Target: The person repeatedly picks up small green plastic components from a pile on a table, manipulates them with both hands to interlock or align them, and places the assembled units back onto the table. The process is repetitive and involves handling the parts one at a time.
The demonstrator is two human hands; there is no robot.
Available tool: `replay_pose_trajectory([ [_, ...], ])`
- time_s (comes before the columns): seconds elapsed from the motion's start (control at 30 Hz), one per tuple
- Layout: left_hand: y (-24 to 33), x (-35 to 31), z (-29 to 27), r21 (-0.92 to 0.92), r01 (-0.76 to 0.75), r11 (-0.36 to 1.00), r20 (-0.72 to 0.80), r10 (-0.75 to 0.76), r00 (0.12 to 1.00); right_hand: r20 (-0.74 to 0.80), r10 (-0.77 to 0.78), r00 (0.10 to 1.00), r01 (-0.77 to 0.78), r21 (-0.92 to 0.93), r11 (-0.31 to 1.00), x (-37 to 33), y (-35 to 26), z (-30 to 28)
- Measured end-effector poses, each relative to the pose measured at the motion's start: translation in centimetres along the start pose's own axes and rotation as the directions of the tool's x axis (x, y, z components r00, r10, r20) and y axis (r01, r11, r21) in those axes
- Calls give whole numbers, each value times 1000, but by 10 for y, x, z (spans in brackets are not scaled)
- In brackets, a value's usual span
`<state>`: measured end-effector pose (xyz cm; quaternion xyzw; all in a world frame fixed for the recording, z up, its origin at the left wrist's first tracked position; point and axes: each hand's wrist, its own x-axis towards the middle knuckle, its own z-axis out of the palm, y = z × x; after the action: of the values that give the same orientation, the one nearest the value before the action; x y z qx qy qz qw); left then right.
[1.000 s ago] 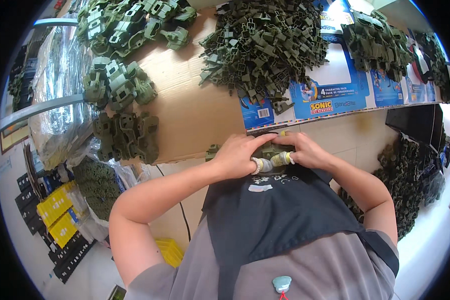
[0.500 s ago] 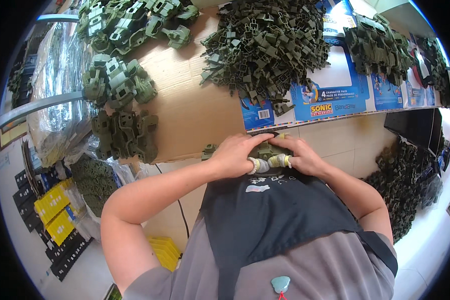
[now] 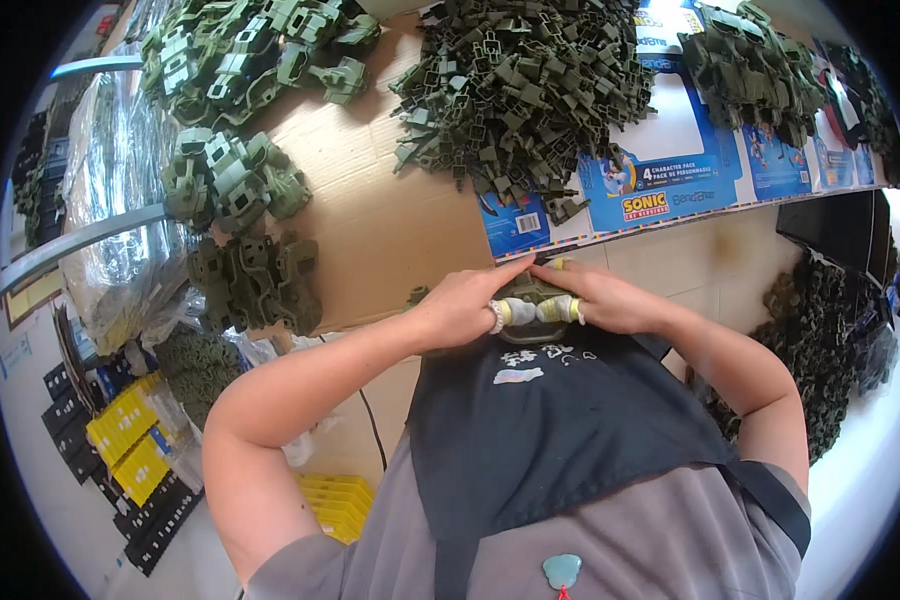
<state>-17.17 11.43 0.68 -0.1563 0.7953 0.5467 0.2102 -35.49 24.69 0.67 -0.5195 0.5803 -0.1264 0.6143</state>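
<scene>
Both hands grip one olive-green moulded plastic part [image 3: 538, 332] close against the front of my black apron. My left hand [image 3: 462, 308] is closed on its left side and my right hand [image 3: 610, 299] on its right. The thumbs, wrapped in pale and yellowish coverings, press toward each other on top of the part, while the index fingertips meet at its far edge. Fingers hide much of its shape. Just left of my left hand, a bit of another green piece [image 3: 419, 296] peeks out.
A big heap of small dark-green plastic pieces [image 3: 520, 90] covers the table ahead, on blue printed sheets [image 3: 660, 190]. Rows of green moulded parts [image 3: 255, 280] lie on the cardboard [image 3: 370, 230] at left. More stacked parts [image 3: 750, 75] sit far right. Yellow crates [image 3: 335, 505] stand low left.
The part has turned in my hands, so a rounded green edge now shows below the thumbs. My right forearm has swung slightly outward, and the whole view has shifted a little.
</scene>
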Motion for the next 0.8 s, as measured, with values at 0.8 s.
replay_pose_trajectory([
  [0.8, -15, -51, 2, -781, -60, 622, -281, -263, 923, -327, -76, 942, 139, 172, 975, -23, 14, -31],
])
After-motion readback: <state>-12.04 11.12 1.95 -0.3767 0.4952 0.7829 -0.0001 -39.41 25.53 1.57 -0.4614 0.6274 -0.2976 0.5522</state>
